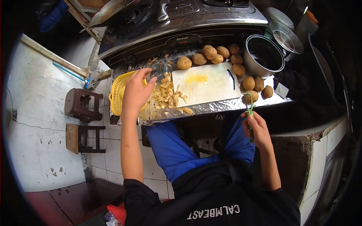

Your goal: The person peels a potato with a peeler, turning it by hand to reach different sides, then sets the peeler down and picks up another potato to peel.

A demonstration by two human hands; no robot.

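Observation:
My left hand (138, 90) is over the yellow plastic basket (115, 98), fingers apart, with nothing seen in its grasp. Part of the basket's inside is hidden behind that hand. A green peeler (250, 107) is gripped in my right hand (258, 128), its head pointing up beside an unpeeled potato (252, 96). Between the basket and the white cutting board (211, 90) lies a heap of potato peelings (166, 92). The board carries a wet yellowish smear. Several unpeeled potatoes (199, 58) line its back and right sides.
A gas stove (181, 35) stands behind the foil-covered counter (211, 108). At the back right are a metal pot (264, 56) and a wire strainer (287, 37). Two low stools (81, 105) stand on the tiled floor to the left.

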